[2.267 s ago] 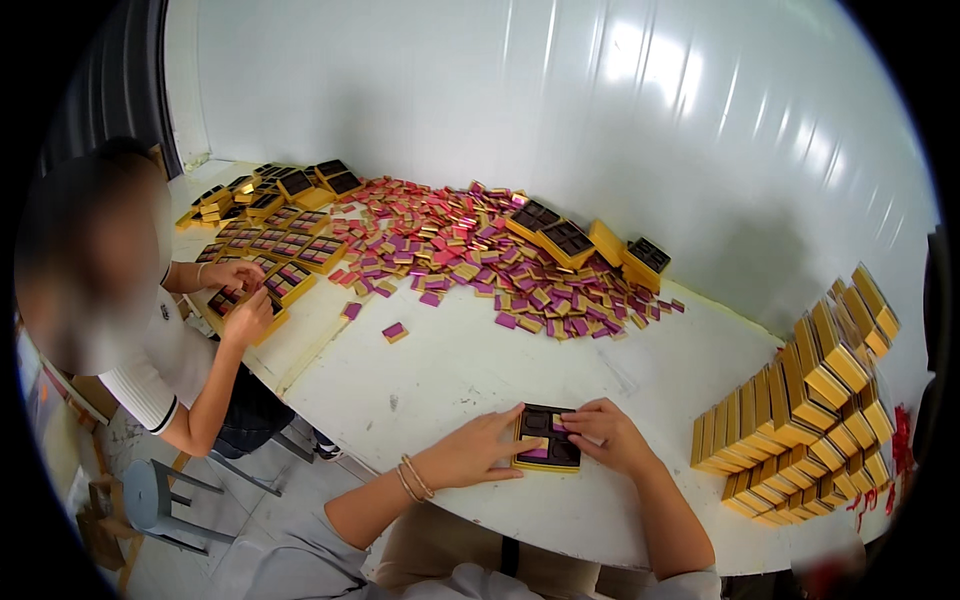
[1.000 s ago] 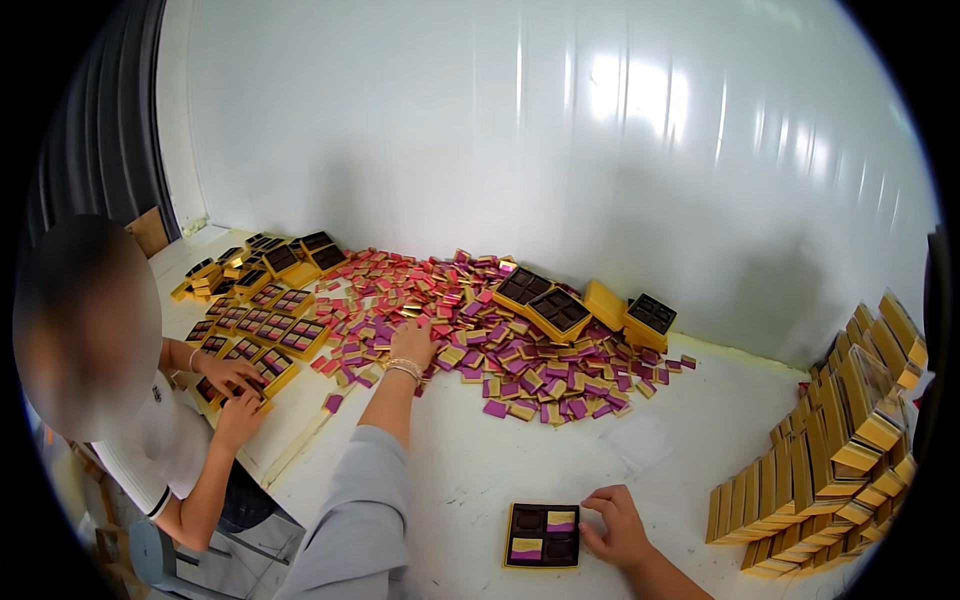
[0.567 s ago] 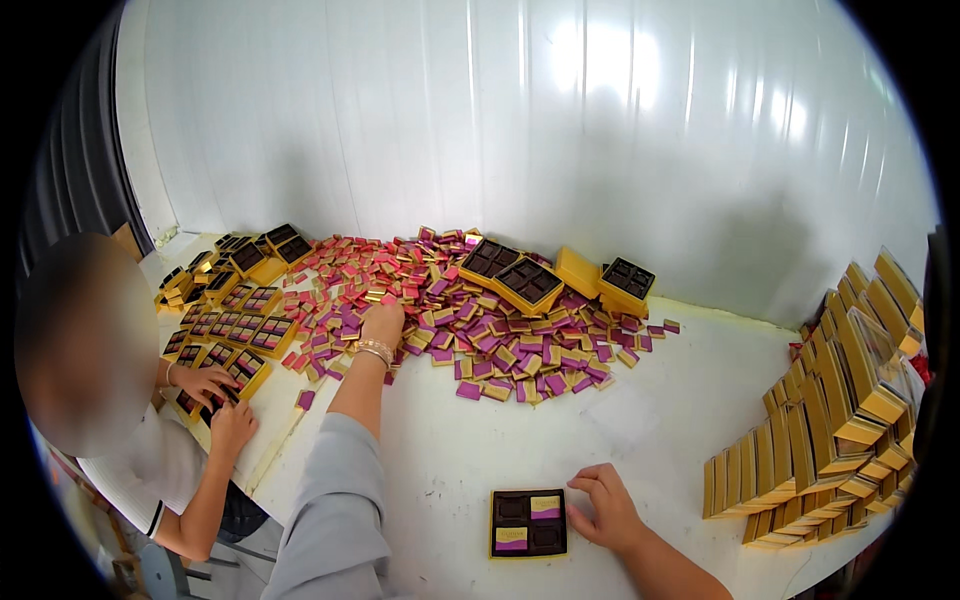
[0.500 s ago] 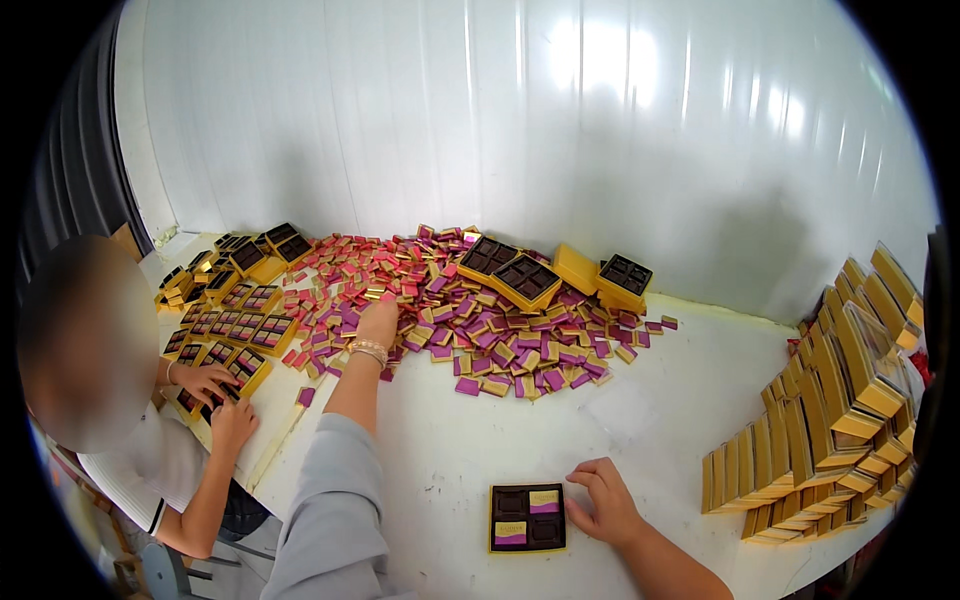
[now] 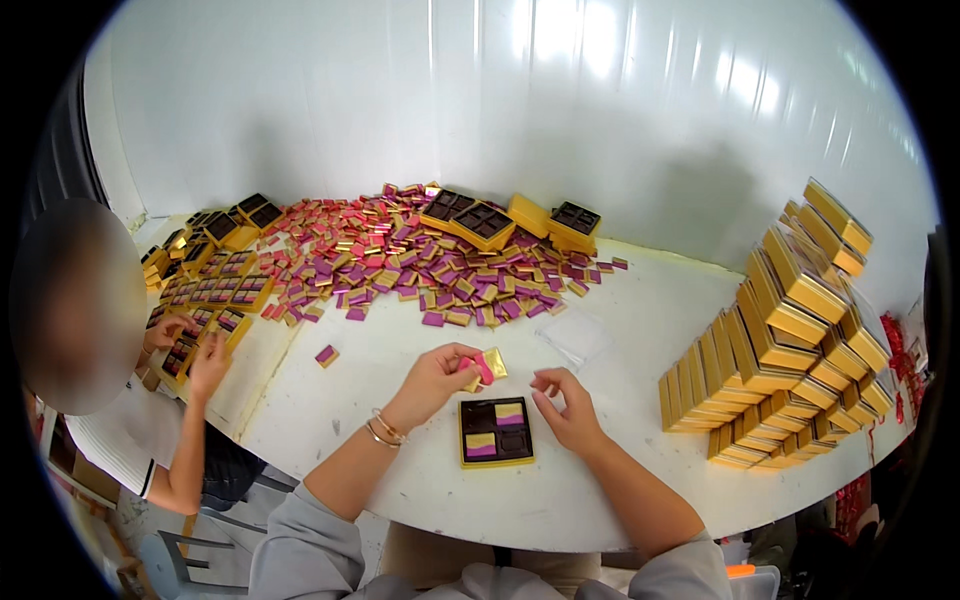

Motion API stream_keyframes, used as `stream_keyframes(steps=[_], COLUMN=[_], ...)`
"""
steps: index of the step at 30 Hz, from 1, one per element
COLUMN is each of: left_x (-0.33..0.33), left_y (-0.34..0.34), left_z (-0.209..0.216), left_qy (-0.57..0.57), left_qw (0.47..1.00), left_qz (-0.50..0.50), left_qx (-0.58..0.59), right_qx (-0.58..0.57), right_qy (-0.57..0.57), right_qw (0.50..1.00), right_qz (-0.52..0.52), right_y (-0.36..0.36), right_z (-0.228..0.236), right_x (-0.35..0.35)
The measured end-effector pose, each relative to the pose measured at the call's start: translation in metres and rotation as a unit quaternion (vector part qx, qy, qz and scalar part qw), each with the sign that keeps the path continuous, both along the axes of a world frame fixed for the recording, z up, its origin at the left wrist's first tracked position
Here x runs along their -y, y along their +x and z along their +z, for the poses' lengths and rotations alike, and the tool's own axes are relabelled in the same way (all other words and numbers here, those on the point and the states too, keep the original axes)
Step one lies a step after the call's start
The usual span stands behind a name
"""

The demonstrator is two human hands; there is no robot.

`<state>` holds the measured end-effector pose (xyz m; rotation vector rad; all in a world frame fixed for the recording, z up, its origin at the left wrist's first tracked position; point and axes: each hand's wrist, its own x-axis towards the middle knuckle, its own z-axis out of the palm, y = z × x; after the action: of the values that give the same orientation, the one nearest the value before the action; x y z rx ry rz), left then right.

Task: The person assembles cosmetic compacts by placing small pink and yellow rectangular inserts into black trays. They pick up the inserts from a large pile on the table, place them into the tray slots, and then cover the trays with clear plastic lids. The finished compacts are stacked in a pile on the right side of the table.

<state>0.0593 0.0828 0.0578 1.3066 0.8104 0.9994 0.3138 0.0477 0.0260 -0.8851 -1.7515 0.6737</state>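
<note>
My left hand (image 5: 428, 385) pinches pink-and-gold wrapped chocolates (image 5: 489, 367) above the far edge of a small gold box; how many is hidden by the fingers. The gold box (image 5: 500, 463) has a dark divided tray and lies on the table between my hands. Purple-and-gold wrapped chocolates sit in its far right compartment (image 5: 509, 413) and its near left one (image 5: 481, 444); the other two compartments show bare dark plastic. My right hand (image 5: 573, 415) hovers just right of the box, fingers bent and apart, holding nothing.
Beyond my hands spreads a heap of wrapped chocolates (image 5: 480, 280), with empty-tray boxes (image 5: 483, 225) on top. Stacked gold boxes (image 5: 770, 350) stand at the right. A clear lid (image 5: 575, 337) lies flat. At the left, a co-worker's hands (image 5: 207, 365) work over filled boxes (image 5: 215, 290).
My left hand has come back from the heap to above the box, holding pink-and-gold chocolates. My right hand remains beside the box. The view has shifted.
</note>
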Motion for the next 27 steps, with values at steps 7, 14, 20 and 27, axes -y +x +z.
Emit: stream_keyframes(steps=[7,14,20,27], left_x=[0.032,0.013,0.012,0.015], left_y=[0.026,0.001,0.002,-0.003], left_z=[-0.017,-0.033,-0.035,-0.031], left_qy=[0.021,0.077,0.070,0.061], left_qw=[0.999,0.993,0.994,0.993], left_qz=[-0.037,0.086,0.083,0.053], left_qx=[0.010,-0.015,-0.006,-0.089], right_qx=[-0.133,0.137,0.252,0.464], right_qy=[-0.209,-0.249,-0.041,0.152], right_qw=[0.967,0.954,0.963,0.870], right_qz=[0.054,0.091,0.088,0.061], right_y=[-0.013,-0.004,-0.009,-0.013], right_z=[0.019,0.034,0.033,0.046], right_x=[0.016,0.029,0.035,0.049])
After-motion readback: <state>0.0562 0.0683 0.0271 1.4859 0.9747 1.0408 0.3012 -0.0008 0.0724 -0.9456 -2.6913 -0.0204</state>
